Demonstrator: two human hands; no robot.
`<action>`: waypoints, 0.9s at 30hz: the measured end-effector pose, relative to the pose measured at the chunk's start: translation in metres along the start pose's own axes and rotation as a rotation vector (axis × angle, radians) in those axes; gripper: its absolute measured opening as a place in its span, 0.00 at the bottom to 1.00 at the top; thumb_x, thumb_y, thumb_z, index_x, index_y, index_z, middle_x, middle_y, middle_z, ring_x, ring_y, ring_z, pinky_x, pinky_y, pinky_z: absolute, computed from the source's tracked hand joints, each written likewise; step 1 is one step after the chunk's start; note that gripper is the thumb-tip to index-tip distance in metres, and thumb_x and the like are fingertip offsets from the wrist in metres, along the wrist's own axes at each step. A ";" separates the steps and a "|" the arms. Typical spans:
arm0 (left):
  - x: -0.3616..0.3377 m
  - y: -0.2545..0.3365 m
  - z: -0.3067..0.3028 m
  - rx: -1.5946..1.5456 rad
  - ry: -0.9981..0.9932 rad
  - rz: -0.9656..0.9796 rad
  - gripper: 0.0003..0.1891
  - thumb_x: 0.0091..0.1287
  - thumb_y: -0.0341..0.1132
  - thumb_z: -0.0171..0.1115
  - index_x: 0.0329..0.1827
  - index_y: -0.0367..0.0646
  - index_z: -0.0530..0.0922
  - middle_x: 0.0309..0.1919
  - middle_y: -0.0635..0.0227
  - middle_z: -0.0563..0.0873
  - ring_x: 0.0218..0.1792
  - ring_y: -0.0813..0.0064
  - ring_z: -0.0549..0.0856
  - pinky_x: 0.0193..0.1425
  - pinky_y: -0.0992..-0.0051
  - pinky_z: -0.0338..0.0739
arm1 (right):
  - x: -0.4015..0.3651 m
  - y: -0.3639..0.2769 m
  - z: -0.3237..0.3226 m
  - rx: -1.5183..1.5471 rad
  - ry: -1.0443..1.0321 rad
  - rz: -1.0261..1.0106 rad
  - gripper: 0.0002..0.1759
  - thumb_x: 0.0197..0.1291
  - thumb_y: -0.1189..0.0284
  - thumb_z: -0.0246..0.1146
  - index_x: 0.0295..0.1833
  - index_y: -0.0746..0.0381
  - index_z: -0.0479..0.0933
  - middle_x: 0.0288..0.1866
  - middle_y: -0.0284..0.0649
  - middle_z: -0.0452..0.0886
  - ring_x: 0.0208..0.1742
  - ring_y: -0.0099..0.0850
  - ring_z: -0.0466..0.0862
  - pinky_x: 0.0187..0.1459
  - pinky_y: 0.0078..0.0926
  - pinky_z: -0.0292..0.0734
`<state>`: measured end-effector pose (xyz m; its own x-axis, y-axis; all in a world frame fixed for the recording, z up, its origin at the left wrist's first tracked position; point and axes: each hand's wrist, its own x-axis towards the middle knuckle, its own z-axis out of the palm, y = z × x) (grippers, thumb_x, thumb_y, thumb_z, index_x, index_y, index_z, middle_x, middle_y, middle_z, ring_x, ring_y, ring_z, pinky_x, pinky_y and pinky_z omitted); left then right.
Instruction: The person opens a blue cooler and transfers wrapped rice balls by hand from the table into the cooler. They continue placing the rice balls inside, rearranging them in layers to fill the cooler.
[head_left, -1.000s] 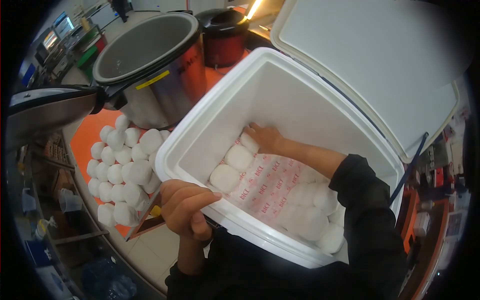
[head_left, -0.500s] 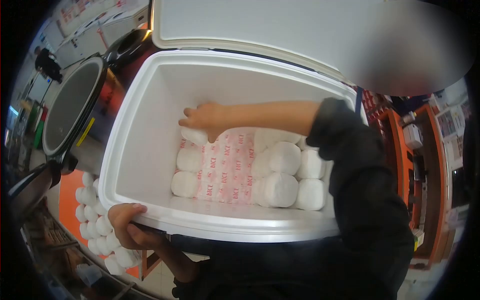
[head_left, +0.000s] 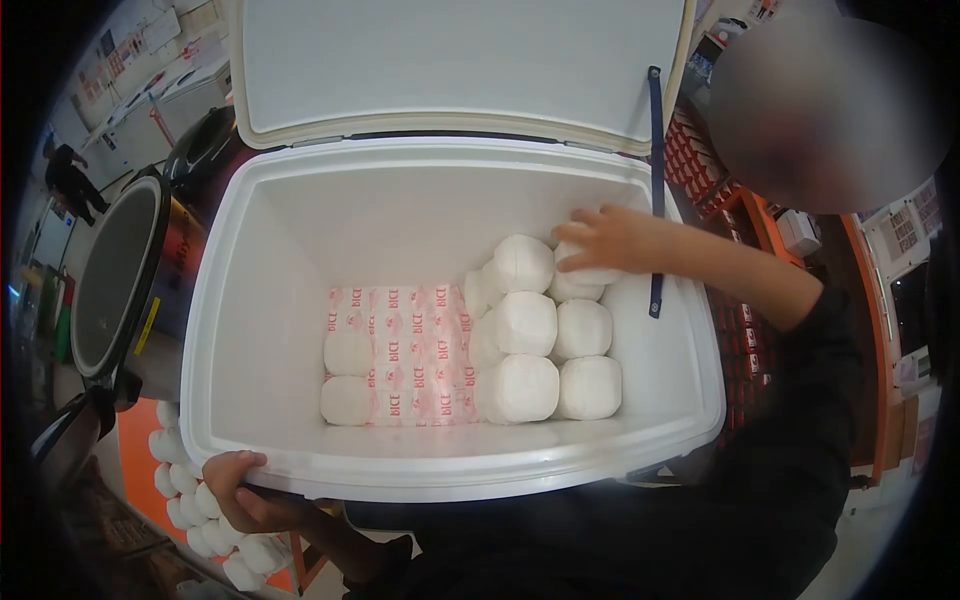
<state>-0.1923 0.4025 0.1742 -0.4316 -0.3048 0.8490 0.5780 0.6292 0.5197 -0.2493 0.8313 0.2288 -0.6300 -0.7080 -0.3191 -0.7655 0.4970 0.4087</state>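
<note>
One white bundle (head_left: 597,275) lies directly beneath the right hand (head_left: 600,242), which grips it.

This looks like a big work kitchen. There is a huge round pot (head_left: 118,275), and lots of white bundles (head_left: 208,503) sit on the orange table (head_left: 133,468). A big white box (head_left: 455,474) has paper (head_left: 415,352) inside that says RICE in red. Far back stands another person (head_left: 72,180) in dark clothes.

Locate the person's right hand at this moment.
In the head view, the right hand is at the back right of the white cooler, on a white rounded piece, just left of the dark strap.
</note>
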 end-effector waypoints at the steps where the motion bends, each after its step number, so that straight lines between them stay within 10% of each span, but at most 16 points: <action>1: 0.001 0.001 0.001 -0.006 -0.003 0.011 0.16 0.57 0.38 0.37 0.25 0.37 0.71 0.19 0.66 0.72 0.25 0.71 0.71 0.31 0.71 0.66 | -0.001 -0.004 0.003 0.002 0.005 -0.006 0.36 0.36 0.78 0.66 0.55 0.46 0.65 0.56 0.39 0.62 0.53 0.37 0.70 0.44 0.31 0.73; 3: 0.001 0.001 0.002 -0.012 0.007 0.002 0.16 0.56 0.38 0.37 0.25 0.36 0.71 0.19 0.65 0.72 0.25 0.71 0.71 0.31 0.71 0.66 | 0.001 -0.008 -0.012 0.372 -0.220 0.065 0.33 0.37 0.76 0.66 0.54 0.46 0.66 0.57 0.39 0.63 0.54 0.37 0.69 0.43 0.31 0.73; 12: 0.003 0.000 0.002 -0.037 0.042 0.031 0.14 0.54 0.37 0.41 0.21 0.37 0.73 0.17 0.64 0.74 0.22 0.71 0.71 0.30 0.72 0.65 | 0.083 -0.019 -0.078 0.308 -0.473 0.159 0.29 0.43 0.65 0.66 0.53 0.56 0.66 0.44 0.44 0.73 0.46 0.40 0.75 0.43 0.37 0.71; 16: 0.003 0.000 0.004 -0.075 0.058 0.029 0.14 0.56 0.38 0.42 0.22 0.39 0.73 0.14 0.66 0.74 0.20 0.72 0.71 0.30 0.72 0.65 | 0.202 -0.043 -0.061 0.775 -0.187 -0.101 0.21 0.53 0.61 0.59 0.47 0.64 0.68 0.42 0.48 0.75 0.44 0.44 0.75 0.46 0.37 0.70; 27: 0.003 0.002 0.002 -0.032 0.039 0.015 0.15 0.56 0.39 0.41 0.21 0.40 0.73 0.14 0.67 0.75 0.19 0.72 0.71 0.30 0.72 0.64 | 0.377 -0.110 0.050 1.215 -0.485 -0.136 0.41 0.41 0.55 0.68 0.59 0.64 0.62 0.57 0.46 0.67 0.54 0.41 0.73 0.45 0.40 0.74</action>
<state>-0.1939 0.4040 0.1772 -0.3953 -0.3235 0.8597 0.6065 0.6110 0.5087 -0.4091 0.5347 0.0206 -0.3265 -0.6634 -0.6733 -0.2947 0.7483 -0.5943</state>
